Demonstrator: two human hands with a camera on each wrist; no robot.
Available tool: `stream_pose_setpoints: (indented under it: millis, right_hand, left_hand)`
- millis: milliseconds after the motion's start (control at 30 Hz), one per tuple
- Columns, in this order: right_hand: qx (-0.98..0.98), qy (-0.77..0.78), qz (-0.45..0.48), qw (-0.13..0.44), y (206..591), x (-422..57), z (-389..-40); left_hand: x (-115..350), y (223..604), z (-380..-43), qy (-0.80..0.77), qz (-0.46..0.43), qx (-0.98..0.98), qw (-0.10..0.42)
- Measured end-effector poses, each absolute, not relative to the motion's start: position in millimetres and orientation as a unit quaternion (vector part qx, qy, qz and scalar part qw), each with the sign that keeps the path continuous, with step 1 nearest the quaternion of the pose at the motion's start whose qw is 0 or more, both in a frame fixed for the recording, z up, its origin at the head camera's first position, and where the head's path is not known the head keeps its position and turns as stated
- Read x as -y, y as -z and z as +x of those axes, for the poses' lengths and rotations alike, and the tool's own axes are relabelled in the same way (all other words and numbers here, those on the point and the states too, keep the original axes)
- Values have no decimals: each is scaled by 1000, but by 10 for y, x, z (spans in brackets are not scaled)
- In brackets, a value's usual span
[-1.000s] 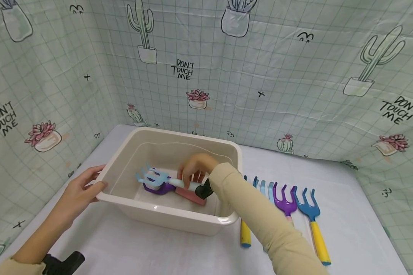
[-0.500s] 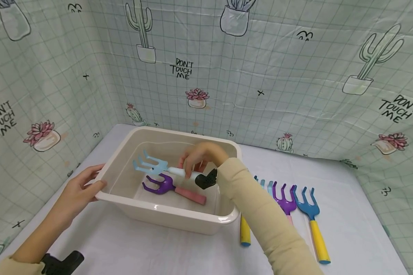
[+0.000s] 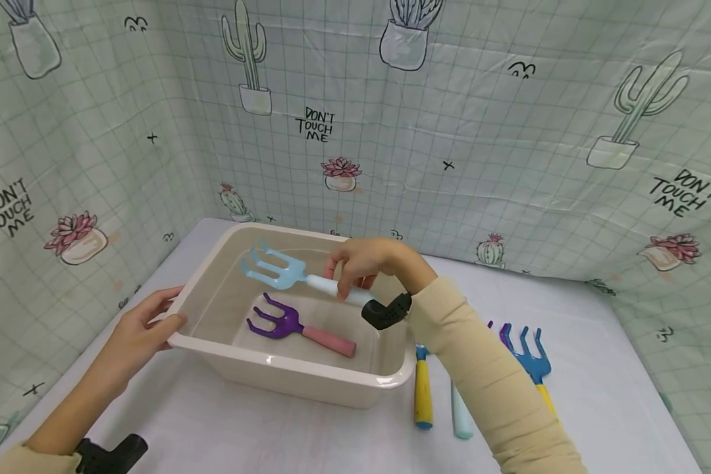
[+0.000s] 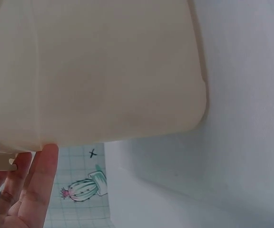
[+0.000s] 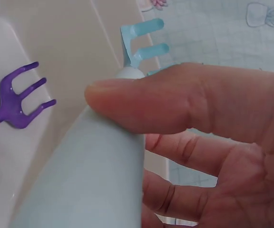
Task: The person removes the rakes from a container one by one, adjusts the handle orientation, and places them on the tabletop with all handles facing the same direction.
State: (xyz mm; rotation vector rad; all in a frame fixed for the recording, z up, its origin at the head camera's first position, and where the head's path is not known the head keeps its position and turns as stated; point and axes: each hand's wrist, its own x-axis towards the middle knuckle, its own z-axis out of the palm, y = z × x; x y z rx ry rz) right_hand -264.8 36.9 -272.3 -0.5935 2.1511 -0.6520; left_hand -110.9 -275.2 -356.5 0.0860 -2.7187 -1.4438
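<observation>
With its thumb and fingers, my right hand (image 3: 370,260) pinches the pale handle of a light blue three-tined hand fork (image 3: 286,272). This fork is held up in the basin's opening, tines towards the left. Below it, a purple hand fork (image 3: 287,324) with a pink handle lies on the floor of a cream plastic basin (image 3: 326,374). My left hand (image 3: 139,339) grips the basin's left rim, thumb on top and fingers beneath. In the left wrist view, those fingers (image 4: 44,175) touch the basin's underside. The right wrist view shows the thumb (image 5: 141,104) pressed along the light blue fork's handle.
Right of the basin, several more hand forks lie on the white table (image 3: 243,434). A yellow handle (image 3: 423,398), a pale blue handle (image 3: 461,415) and a blue fork head (image 3: 532,362) show, partly hidden by my right sleeve. Cactus-printed cloth (image 3: 450,118) stands behind.
My right hand has lifted the light blue fork off the purple one and carried it up and right. The purple fork now shows whole. The left hand has stayed on the rim.
</observation>
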Motion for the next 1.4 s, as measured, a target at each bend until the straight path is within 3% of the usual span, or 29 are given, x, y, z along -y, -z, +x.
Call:
stream_pose_setpoints:
  millis: [1067,1400]
  right_hand:
    - [-884,334,-185,270,2700,-1845,-2055]
    - [-887,359,-139,256,2800,-2348,-1829]
  left_hand:
    - [2789,3606,-1128,480,15,877,26]
    - [2794,3606,-1127,490,12,871,21]
